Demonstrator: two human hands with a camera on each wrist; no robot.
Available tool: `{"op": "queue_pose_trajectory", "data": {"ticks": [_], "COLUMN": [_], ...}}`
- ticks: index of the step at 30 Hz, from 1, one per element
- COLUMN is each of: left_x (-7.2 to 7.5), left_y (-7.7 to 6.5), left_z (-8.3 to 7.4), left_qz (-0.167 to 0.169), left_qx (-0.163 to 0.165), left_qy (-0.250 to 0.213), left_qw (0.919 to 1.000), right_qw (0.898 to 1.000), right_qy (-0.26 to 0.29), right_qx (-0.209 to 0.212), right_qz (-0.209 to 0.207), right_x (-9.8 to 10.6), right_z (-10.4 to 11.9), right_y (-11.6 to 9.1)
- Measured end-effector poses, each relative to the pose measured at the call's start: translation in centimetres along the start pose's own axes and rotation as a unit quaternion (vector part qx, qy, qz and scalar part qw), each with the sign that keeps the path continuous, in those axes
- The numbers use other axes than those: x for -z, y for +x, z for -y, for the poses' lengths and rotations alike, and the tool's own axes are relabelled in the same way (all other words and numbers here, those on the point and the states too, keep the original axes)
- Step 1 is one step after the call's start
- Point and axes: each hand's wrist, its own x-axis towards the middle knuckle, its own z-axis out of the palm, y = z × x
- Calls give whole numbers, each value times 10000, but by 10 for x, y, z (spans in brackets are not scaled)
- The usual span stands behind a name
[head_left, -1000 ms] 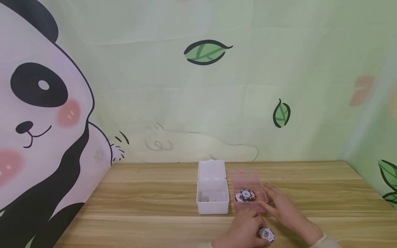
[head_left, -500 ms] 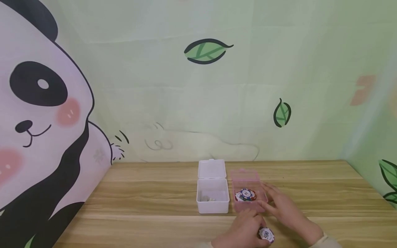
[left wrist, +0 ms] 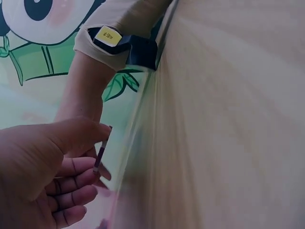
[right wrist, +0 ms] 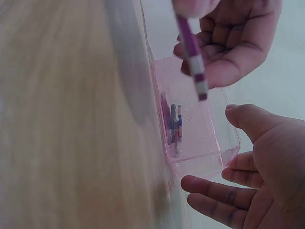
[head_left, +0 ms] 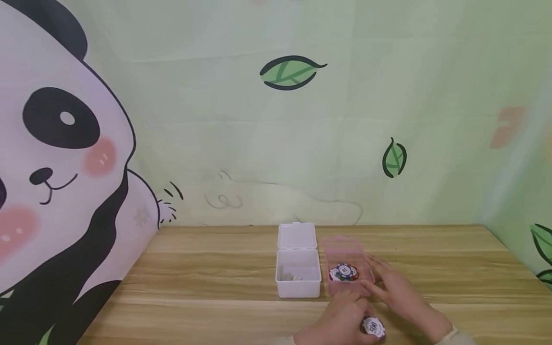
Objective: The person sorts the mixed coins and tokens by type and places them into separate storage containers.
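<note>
My left hand pinches a poker chip between thumb and fingers, in front of the pink box; its white face reads 500. Seen edge-on in the left wrist view, the chip has dark and white bands. The see-through pink box stands with its lid tipped back. Several poker chips in blue, red and white lie inside it. Against the box's right side and front corner rests my right hand, its fingers fairly straight and thumb apart.
A white box with its lid back stands just left of the pink one, with small pale pieces on its floor. The wooden table runs back to a green cloth printed with a panda and leaves.
The head view has shifted slightly, so everything appears a little further right. Both hands and the chip keep their places by the pink box.
</note>
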Motion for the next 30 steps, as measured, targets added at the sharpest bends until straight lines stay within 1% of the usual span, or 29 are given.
{"op": "queue_pose_trajectory", "data": {"ticks": [6, 14, 18, 20, 23, 26, 29, 30], "left_x": [9, 16, 19, 21, 24, 30, 35, 36], "left_y": [-1, 0, 1, 1, 2, 3, 4, 4], "left_z": [4, 9, 13, 16, 21, 26, 31, 33], "left_qz": [-65, 63, 74, 75, 83, 46, -11, -76], "left_qx": [-144, -213, -237, -206, -109, -53, 19, 3], "left_qy": [94, 582, 513, 414, 451, 682, 723, 783], "left_qw": [9998, 9981, 9984, 9989, 9989, 9976, 9974, 9969], "right_qw": [10000, 10000, 10000, 10000, 10000, 9999, 9997, 9997], "right_qy": [32, 23, -19, -17, -48, -81, -132, -142], "right_qx": [34, -14, -29, 4, 23, 98, 123, 129], "right_qz": [-82, -49, -37, -33, -44, -103, -148, -152], "right_x": [0, 1, 1, 1, 1, 1, 1, 1], "right_z": [-3, -5, -5, -5, -4, -3, -3, -3], "right_y": [0, 2, 3, 3, 3, 3, 3, 3]}}
